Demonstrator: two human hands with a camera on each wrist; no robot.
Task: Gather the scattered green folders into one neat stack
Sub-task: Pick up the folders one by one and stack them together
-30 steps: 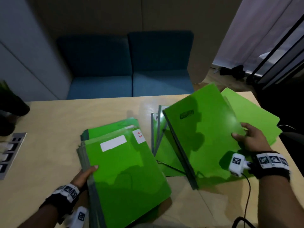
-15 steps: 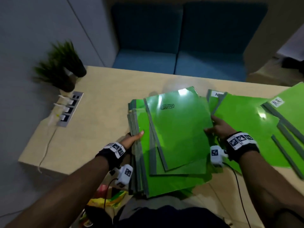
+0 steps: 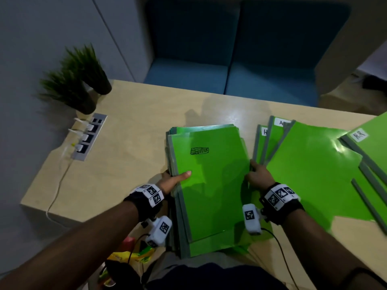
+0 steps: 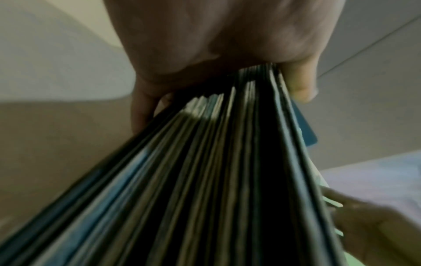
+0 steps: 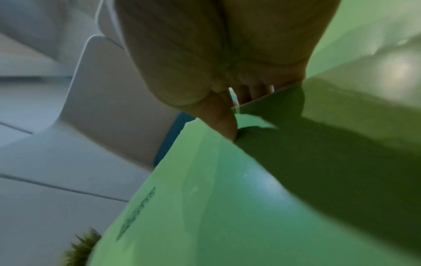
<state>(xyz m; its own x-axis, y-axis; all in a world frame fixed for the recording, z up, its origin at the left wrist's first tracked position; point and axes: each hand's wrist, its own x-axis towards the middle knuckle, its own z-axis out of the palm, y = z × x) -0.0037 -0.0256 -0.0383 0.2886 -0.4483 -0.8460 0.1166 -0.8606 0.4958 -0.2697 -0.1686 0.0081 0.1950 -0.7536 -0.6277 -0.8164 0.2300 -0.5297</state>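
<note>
Head view: folder labels [image 3: 359,135] read "A.R".

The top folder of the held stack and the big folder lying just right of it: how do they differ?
The top folder carries a black scribble and sits squared on the stack, gripped by the left hand and right hand. The big folder shows no mark on its visible cover, lies skewed on the table over labelled folders, and no hand grips it. Both are glossy green with grey spines.
</note>
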